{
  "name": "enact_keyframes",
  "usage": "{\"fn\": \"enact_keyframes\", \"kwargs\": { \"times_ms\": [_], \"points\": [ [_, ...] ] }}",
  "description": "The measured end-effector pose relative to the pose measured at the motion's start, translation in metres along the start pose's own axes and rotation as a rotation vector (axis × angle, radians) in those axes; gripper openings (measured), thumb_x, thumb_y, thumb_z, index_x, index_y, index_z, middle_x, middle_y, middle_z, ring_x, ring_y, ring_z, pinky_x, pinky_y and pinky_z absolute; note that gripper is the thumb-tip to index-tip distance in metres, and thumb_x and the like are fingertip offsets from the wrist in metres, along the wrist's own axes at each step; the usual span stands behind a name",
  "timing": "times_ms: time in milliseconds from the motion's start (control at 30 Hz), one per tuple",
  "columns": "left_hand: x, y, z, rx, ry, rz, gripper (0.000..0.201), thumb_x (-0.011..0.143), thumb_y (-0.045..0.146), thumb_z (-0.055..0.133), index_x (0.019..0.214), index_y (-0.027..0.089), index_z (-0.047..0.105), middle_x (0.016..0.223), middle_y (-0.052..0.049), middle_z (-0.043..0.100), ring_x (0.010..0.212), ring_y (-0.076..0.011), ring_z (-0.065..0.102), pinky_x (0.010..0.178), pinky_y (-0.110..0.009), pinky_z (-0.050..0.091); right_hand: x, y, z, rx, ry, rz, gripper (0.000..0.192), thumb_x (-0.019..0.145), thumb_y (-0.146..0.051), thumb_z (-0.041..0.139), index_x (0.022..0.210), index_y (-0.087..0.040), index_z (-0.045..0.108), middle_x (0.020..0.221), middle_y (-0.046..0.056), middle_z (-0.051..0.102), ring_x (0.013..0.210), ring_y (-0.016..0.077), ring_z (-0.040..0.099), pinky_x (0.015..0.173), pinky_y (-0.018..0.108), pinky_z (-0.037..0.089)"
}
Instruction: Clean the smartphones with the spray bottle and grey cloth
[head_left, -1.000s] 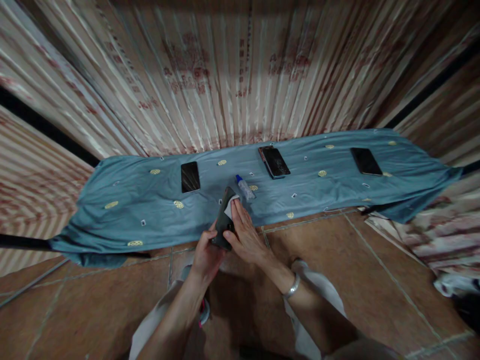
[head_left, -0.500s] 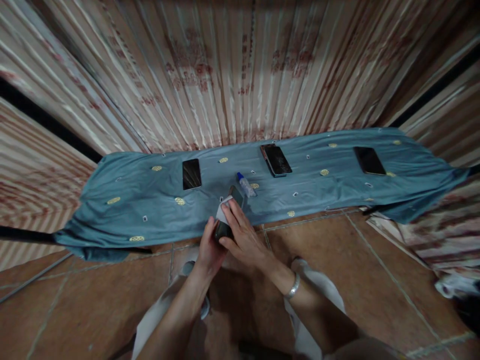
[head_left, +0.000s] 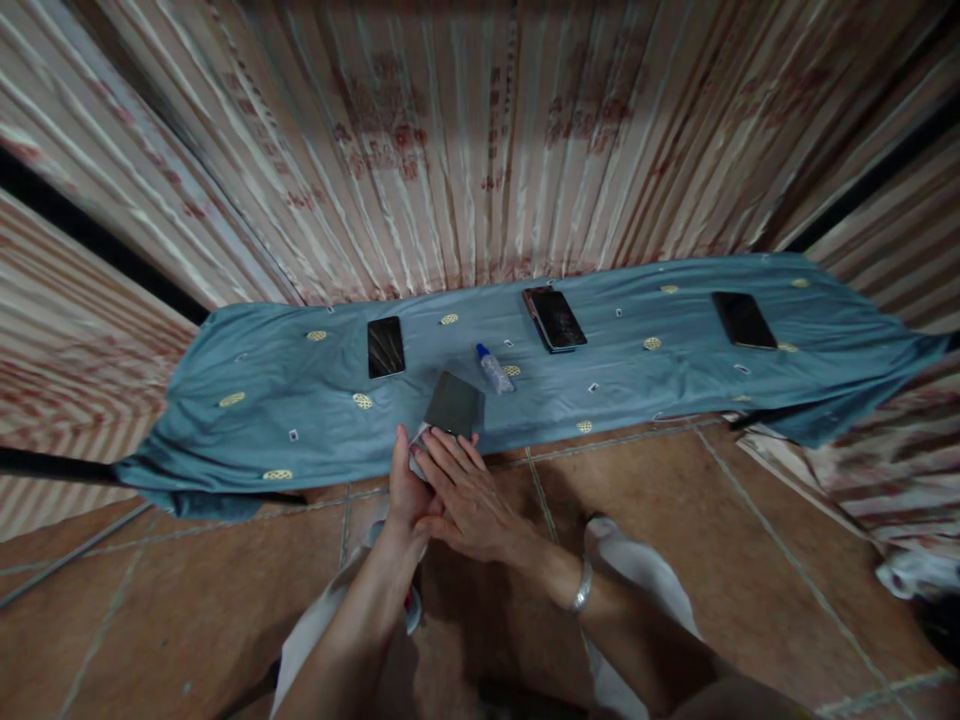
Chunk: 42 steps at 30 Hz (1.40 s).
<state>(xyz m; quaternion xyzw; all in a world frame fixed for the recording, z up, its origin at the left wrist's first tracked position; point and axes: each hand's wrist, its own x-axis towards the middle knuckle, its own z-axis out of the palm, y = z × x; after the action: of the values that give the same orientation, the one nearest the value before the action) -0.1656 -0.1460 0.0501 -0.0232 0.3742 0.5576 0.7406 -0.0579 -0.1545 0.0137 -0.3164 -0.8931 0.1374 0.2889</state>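
A dark smartphone (head_left: 454, 403) is gripped from below by my left hand (head_left: 409, 492), near the front edge of the blue cloth. My right hand (head_left: 466, 497) lies over the phone's near end with its fingers together, pressing a white cloth (head_left: 418, 455) against the surface. Most of that cloth is hidden under my fingers. Just beyond the phone, a small clear bottle with a blue cap (head_left: 494, 369) lies on its side.
A blue patterned cloth (head_left: 300, 375) covers the long narrow table. On it lie a phone (head_left: 386, 347) at left, a stack of phones (head_left: 556, 319) near the middle and another phone (head_left: 744, 320) at right. A striped curtain (head_left: 450, 150) hangs behind; black poles (head_left: 97, 230) flank it.
My right hand has slid with the white cloth from the phone's middle down to its near end. The phone has turned, so more of its dark face shows.
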Motion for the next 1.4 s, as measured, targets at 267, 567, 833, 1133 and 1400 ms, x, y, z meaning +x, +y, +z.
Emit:
{"fn": "enact_keyframes", "kwargs": {
  "times_ms": [267,567,833,1133,1400],
  "points": [
    [-0.002,0.015,-0.001,-0.056,-0.057,0.069,0.069,0.088,0.064,0.042,0.114,0.005,0.067,0.101,-0.019,0.075,0.114,-0.0304,0.065,0.107,-0.047,0.043,-0.003,0.001,0.002,-0.027,0.013,-0.056,0.082,0.093,-0.068,0.025,0.152,-0.011,0.026,0.156,0.013,0.036,0.150,0.0243,0.016,0.123,0.047,0.013],
    [-0.001,0.018,-0.001,-0.136,0.052,0.075,0.047,0.098,0.037,0.038,0.129,0.009,0.060,0.088,-0.009,0.077,0.090,-0.0197,0.072,0.100,-0.035,0.049,0.000,0.013,-0.004,-0.063,0.022,0.006,0.077,0.095,-0.060,0.038,0.153,-0.012,0.023,0.156,0.016,0.034,0.149,0.0252,0.019,0.121,0.050,0.017],
    [-0.002,0.006,0.001,-0.012,-0.037,0.086,0.038,0.095,0.031,0.042,0.114,0.012,0.069,0.098,-0.008,0.078,0.108,-0.0212,0.067,0.103,-0.035,0.046,0.005,0.035,-0.013,-0.065,0.065,0.191,0.075,0.097,-0.048,0.041,0.156,-0.013,0.010,0.160,0.016,0.026,0.150,0.0248,0.015,0.120,0.053,0.018],
    [-0.003,-0.016,0.003,0.078,-0.046,0.104,0.046,0.098,0.048,0.035,0.115,0.022,0.069,0.134,-0.001,0.064,0.137,-0.0172,0.045,0.114,-0.030,0.033,0.002,0.019,-0.009,0.028,-0.011,0.124,0.064,0.100,-0.042,0.036,0.155,-0.016,0.017,0.163,0.012,0.019,0.151,0.0226,0.010,0.120,0.048,0.021],
    [-0.001,-0.033,-0.004,0.222,-0.097,0.068,0.043,0.093,0.043,0.052,0.126,0.019,0.063,0.123,-0.007,0.069,0.123,-0.0227,0.056,0.092,-0.033,0.049,0.012,0.049,-0.021,0.022,0.171,0.265,0.053,0.100,-0.035,0.032,0.148,-0.014,0.036,0.158,0.012,0.030,0.151,0.0229,0.013,0.120,0.048,0.022]
  ]
}}
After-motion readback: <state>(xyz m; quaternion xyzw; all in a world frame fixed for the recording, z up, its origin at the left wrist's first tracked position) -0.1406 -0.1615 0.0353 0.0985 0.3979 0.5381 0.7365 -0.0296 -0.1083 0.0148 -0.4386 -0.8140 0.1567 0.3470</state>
